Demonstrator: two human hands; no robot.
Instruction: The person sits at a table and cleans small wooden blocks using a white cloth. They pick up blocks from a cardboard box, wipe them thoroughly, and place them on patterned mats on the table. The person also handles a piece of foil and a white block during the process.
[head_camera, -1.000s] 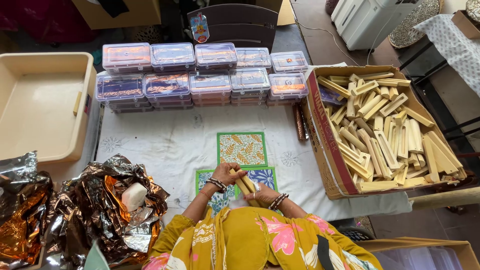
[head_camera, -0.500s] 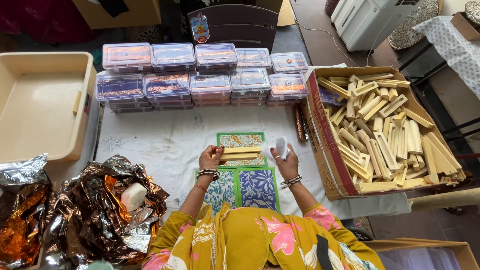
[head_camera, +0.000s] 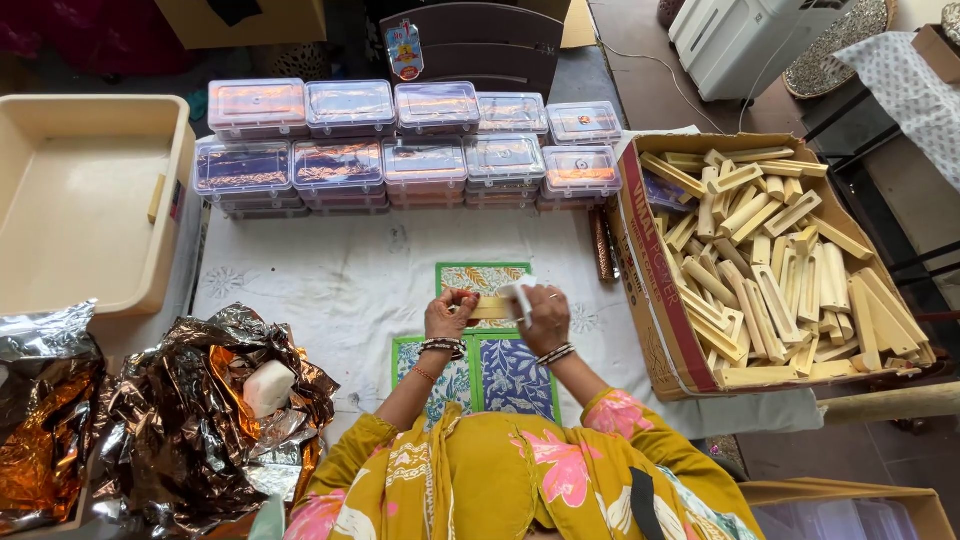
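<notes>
Centrally, one pale wooden stick (head_camera: 490, 308), lying crosswise, held at both ends over a white embroidered cloth (head_camera: 330, 280). Left hand (head_camera: 448, 315): fingers curled and pinched on the stick's left end, beaded bangles at the wrist. Right hand (head_camera: 546, 315): fingers closed around the stick's right end together with a small white wipe (head_camera: 519, 297), which pokes up past the fingertips. Directly beneath and beyond the fingers: a green-bordered printed tile (head_camera: 482, 277) with an orange and white pattern. Nearer the body than the fingers, under the wrists: two further green-bordered tiles, one pale floral (head_camera: 450, 380), one blue floral (head_camera: 512, 378), side by side and touching. Well beyond the fingers: stacked clear plastic lidded boxes (head_camera: 420, 150) in two rows, contents orange and dark. To the right of the right hand, near it: an open cardboard box (head_camera: 655, 290) heaped with like wooden sticks (head_camera: 780, 270), lying at all angles. Between that box and the fingers: a dark slim tube (head_camera: 602, 243) on the cloth. Well to the left of the left hand: crumpled copper-and-silver foil (head_camera: 190, 400) with a white block (head_camera: 268, 386) resting on it, and beyond that a cream plastic tub (head_camera: 80, 200). Sleeves: yellow with pink floral print.
</notes>
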